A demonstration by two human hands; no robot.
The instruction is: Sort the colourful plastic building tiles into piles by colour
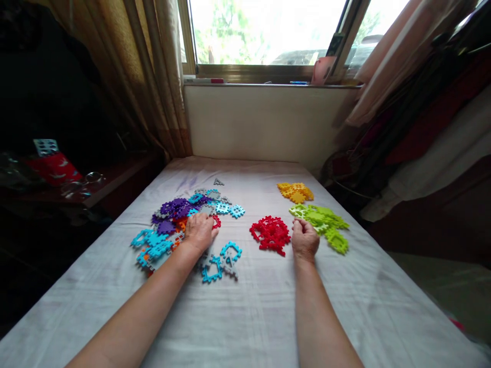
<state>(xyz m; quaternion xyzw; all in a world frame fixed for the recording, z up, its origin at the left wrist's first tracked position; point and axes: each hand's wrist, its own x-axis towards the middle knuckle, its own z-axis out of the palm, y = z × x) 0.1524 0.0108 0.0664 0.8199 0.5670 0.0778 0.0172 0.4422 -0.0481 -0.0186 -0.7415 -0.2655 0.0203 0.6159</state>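
The left hand [200, 232] is lying over the mixed pile [174, 208] toward the sheet's [261, 312] left edge, beside a red piece [218, 221] — its grip I cannot tell. The right hand [304, 237], well apart, is sitting curled — contents hidden — between the red pile [270, 232] and green pile [321, 217].

Left hand [200, 232] and right hand [306, 239], centre of frame: both bare. Forearms [153, 299] bare to bottom frame edge, tapered.
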